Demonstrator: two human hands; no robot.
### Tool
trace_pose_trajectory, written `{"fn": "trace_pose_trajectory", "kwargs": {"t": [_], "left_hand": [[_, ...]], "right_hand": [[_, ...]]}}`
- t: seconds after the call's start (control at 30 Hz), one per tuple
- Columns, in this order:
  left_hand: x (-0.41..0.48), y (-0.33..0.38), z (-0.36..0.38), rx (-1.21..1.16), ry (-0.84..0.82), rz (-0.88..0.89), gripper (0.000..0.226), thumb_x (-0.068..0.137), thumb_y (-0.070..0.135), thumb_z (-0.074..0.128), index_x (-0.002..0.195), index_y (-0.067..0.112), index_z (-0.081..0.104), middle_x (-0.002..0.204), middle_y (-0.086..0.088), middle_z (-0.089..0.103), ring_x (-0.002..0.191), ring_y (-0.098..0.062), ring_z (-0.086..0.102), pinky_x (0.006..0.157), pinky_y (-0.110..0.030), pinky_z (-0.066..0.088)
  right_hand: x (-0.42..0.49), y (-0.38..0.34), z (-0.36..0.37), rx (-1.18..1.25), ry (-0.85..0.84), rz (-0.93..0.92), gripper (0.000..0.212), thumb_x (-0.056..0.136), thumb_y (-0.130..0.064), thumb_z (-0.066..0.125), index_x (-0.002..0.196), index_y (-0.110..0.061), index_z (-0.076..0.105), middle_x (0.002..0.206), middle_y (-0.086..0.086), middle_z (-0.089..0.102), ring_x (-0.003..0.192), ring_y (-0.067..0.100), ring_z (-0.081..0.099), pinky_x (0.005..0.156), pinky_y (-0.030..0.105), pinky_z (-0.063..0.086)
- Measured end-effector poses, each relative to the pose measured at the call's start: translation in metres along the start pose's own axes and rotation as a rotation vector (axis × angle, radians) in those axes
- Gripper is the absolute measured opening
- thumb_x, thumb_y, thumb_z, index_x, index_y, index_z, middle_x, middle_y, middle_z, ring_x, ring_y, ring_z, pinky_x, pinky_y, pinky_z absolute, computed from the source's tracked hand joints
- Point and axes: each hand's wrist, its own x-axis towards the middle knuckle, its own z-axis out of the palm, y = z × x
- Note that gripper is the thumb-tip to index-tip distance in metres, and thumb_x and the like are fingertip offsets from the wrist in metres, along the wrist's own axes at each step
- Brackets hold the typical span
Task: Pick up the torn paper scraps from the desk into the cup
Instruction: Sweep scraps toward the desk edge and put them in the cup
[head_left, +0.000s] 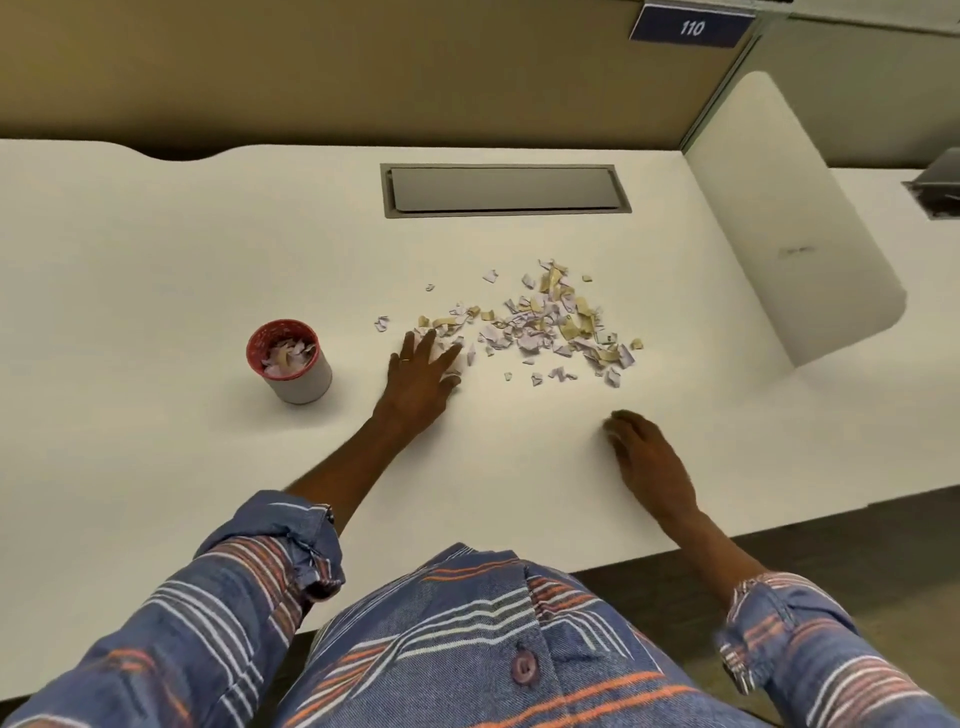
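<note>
Nearest is the person's blue woven shirt with orange and white stripes (467, 639), both sleeves rolled up to the forearm. Just past it begins the white, smooth-topped bench (156, 270). The right hand (649, 457) rests near the bench's near edge, right of centre, palm down with the fingers loosely bent and the tips on the surface. It is slightly blurred and nothing shows in it.

Further out and to the left, the left hand (423, 369) lies palm down with fingers spread, covering a few pieces at the near-left edge of the torn white and tan paper scraps (550, 322). A thin ring sits on one finger. The scraps spread in a loose heap from that hand to the right and far side, with stray bits around them.

Left of the left hand, apart from it, stands the short white cylindrical cup with a red rim and lining (288, 361), upright, already holding scraps.

Beyond the heap a grey rectangular hatch (504, 189) is set flush in the bench. A white rounded divider panel (795, 223) rises at the right. Behind all runs a tan partition wall (311, 67), with a dark blue sign reading 110 (691, 26) at the far right top.
</note>
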Motion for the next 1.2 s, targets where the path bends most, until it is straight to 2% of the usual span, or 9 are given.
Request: {"fn": "trace_pose_trajectory", "kwargs": {"t": [0.23,0.4,0.53,0.67,0.73,0.83,0.97,1.07,1.2], "left_hand": [[-0.021,0.008,0.018,-0.175,0.113,0.187,0.039,0.099,0.020,0.055,0.135,0.006,0.057,0.147,-0.013,0.047,0.144,-0.029,0.033,0.119,-0.034,0.026],[-0.038,0.005,0.024,-0.251,0.191,0.146,0.028,0.100,0.015,0.053,0.124,0.011,0.067,0.134,-0.007,0.058,0.131,-0.020,0.049,0.111,-0.024,0.037],[-0.038,0.004,0.023,-0.260,0.210,0.152,0.023,0.098,0.014,0.056,0.115,0.010,0.072,0.120,-0.004,0.066,0.116,-0.023,0.056,0.098,-0.025,0.044],[-0.034,0.007,0.017,-0.244,0.243,0.187,0.015,0.093,0.010,0.063,0.102,0.007,0.075,0.103,-0.008,0.071,0.099,-0.029,0.063,0.086,-0.036,0.051],[-0.032,0.009,0.015,-0.262,0.228,0.180,0.018,0.094,0.010,0.062,0.108,0.009,0.073,0.105,-0.006,0.069,0.099,-0.026,0.063,0.086,-0.035,0.051],[-0.030,0.011,0.015,-0.308,0.249,0.141,0.031,0.092,0.010,0.064,0.123,0.011,0.065,0.115,-0.005,0.062,0.101,-0.022,0.063,0.087,-0.026,0.049],[-0.022,0.017,0.014,-0.142,0.248,0.026,0.054,0.088,0.031,0.066,0.139,0.023,0.050,0.141,-0.001,0.046,0.129,-0.025,0.044,0.100,-0.042,0.043],[-0.019,0.015,0.017,-0.089,0.226,-0.073,0.070,0.088,0.050,0.062,0.149,0.026,0.037,0.159,-0.002,0.025,0.147,-0.026,0.021,0.117,-0.043,0.024],[-0.007,0.008,0.017,-0.013,0.121,-0.179,0.092,0.083,0.068,0.054,0.156,0.024,0.018,0.165,-0.007,0.002,0.152,-0.031,0.000,0.122,-0.053,0.008]], "right_hand": [[0.051,0.001,-0.016,0.147,0.032,0.078,0.052,0.099,-0.017,0.056,0.149,-0.012,0.041,0.156,0.010,0.037,0.144,0.028,0.035,0.117,0.040,0.036],[0.077,-0.017,-0.011,0.154,-0.058,0.090,0.054,0.101,-0.023,0.054,0.151,-0.011,0.038,0.154,0.014,0.039,0.142,0.031,0.035,0.117,0.038,0.033],[0.076,-0.032,-0.002,0.111,-0.022,0.056,0.041,0.100,-0.022,0.054,0.138,-0.006,0.053,0.142,0.015,0.051,0.133,0.032,0.045,0.105,0.042,0.045],[0.073,-0.044,0.000,0.066,-0.013,-0.103,0.025,0.098,-0.029,0.057,0.115,-0.011,0.061,0.120,0.004,0.059,0.111,0.026,0.056,0.073,0.038,0.054],[0.076,-0.047,-0.002,0.133,0.016,-0.089,0.025,0.096,-0.035,0.059,0.111,-0.015,0.058,0.117,0.000,0.058,0.108,0.022,0.056,0.071,0.034,0.052],[0.087,-0.050,-0.003,0.258,0.022,-0.058,0.044,0.094,-0.041,0.063,0.129,-0.015,0.053,0.137,0.002,0.052,0.128,0.023,0.049,0.099,0.036,0.048],[0.096,-0.064,-0.001,0.235,-0.132,-0.138,0.068,0.097,-0.042,0.059,0.152,-0.013,0.034,0.160,0.009,0.029,0.149,0.023,0.024,0.122,0.034,0.025],[0.086,-0.078,0.009,0.176,-0.178,-0.303,0.057,0.099,-0.036,0.056,0.147,-0.007,0.043,0.155,0.014,0.039,0.146,0.028,0.031,0.120,0.039,0.031],[0.061,-0.078,0.022,0.089,-0.107,-0.455,0.030,0.101,-0.026,0.052,0.122,-0.008,0.064,0.130,0.011,0.060,0.124,0.029,0.054,0.093,0.041,0.055]]}}
